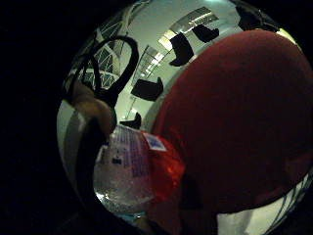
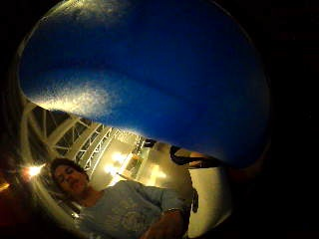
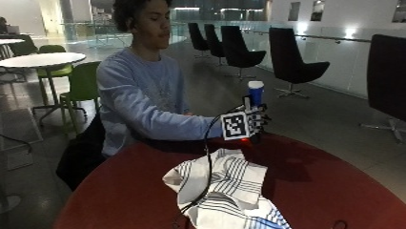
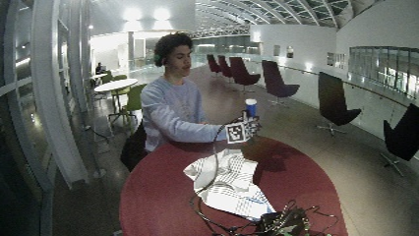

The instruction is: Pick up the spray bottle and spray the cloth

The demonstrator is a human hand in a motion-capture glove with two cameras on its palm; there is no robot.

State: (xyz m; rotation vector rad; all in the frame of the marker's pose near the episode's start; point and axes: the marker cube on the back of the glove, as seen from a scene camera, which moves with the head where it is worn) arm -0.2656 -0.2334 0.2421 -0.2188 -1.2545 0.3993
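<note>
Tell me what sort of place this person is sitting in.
Probably a public atrium or lounge: a round red table, rows of dark swivel lounge chairs along a glass railing, and green café chairs behind.

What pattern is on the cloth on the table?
The cloth is white with dark stripes, clearest in the outside view.

A round red table fills the lower frame. Black chairs line the upper right; green chairs and a white table stand upper left.
</note>
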